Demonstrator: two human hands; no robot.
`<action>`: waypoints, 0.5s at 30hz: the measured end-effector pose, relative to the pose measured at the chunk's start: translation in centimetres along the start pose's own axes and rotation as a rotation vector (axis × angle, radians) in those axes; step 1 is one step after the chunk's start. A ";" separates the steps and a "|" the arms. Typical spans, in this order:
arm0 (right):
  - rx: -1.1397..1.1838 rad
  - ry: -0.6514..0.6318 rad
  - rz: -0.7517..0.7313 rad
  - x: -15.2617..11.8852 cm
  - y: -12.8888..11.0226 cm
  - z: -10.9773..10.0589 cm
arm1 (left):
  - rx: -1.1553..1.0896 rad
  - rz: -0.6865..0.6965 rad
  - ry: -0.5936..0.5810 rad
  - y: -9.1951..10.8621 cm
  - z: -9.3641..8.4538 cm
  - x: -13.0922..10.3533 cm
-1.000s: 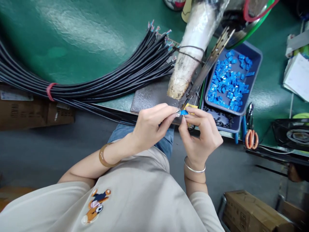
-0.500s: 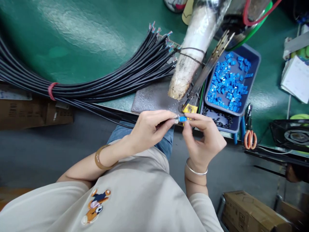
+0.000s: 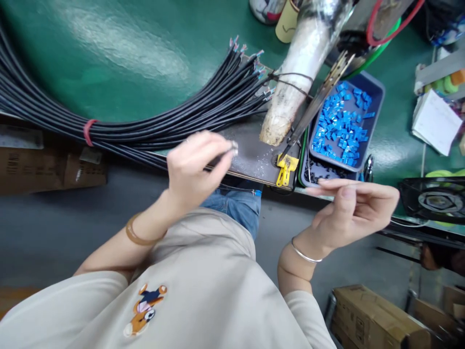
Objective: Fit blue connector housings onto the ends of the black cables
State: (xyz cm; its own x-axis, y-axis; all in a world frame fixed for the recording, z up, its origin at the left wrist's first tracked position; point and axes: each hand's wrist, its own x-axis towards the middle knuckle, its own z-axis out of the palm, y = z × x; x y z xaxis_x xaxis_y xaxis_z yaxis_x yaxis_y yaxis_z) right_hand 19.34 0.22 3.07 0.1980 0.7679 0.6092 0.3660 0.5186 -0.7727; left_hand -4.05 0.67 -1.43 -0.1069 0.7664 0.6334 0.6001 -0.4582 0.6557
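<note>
My left hand (image 3: 199,162) is closed in a pinch over the bench's front edge, holding a black cable whose small pale end (image 3: 234,147) sticks out past the fingertips. Below that edge, in front of my jeans, a cable with a blue connector (image 3: 257,193) on its end hangs free. My right hand (image 3: 358,208) is off to the right with its fingers stretched out and slightly blurred; I see nothing in it. Just beyond its fingertips are the lower tray (image 3: 307,181) of small black parts and the tray (image 3: 378,104) of blue connectors stacked over it.
A thick bundle of black cables (image 3: 174,118), tied with a red band (image 3: 88,132), curves across the green bench (image 3: 119,53). A wrapped white post (image 3: 290,92), a metal arm (image 3: 319,102) and a yellow tool (image 3: 286,169) stand midway. Papers (image 3: 436,121) and a fan (image 3: 438,199) are right.
My hands have moved apart, the left one to the left and up, the right one to the right. The blue connector they held is let go and hangs below the bench edge.
</note>
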 end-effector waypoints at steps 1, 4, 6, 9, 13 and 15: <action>-0.004 -0.147 0.077 -0.2 -0.5 -0.3 | 0.114 0.045 -0.010 -1.0 0.1 1.1; -0.187 -0.677 0.152 -0.9 -1.3 -0.5 | 0.246 0.074 -0.124 -3.6 0.9 3.6; -0.376 -0.800 0.048 -1.3 -0.7 0.1 | 0.268 0.093 -0.174 -4.8 1.5 4.4; -0.445 -0.680 -0.008 -1.6 0.7 1.1 | 0.168 0.069 -0.155 -5.2 1.5 4.6; -0.321 -0.304 -0.103 -1.4 0.4 -0.2 | -0.058 -0.164 -0.165 -3.7 -0.9 4.2; -0.299 -0.071 -0.235 -1.0 -0.6 -2.2 | -0.270 -0.333 -0.230 -2.7 -2.7 3.7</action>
State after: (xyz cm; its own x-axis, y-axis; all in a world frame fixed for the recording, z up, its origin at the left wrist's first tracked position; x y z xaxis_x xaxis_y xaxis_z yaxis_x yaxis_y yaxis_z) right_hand 20.95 -1.69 3.34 0.0177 0.6710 0.7413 0.6450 0.5589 -0.5212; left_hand -8.17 3.52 0.21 -0.0616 0.9569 0.2838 0.3331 -0.2484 0.9096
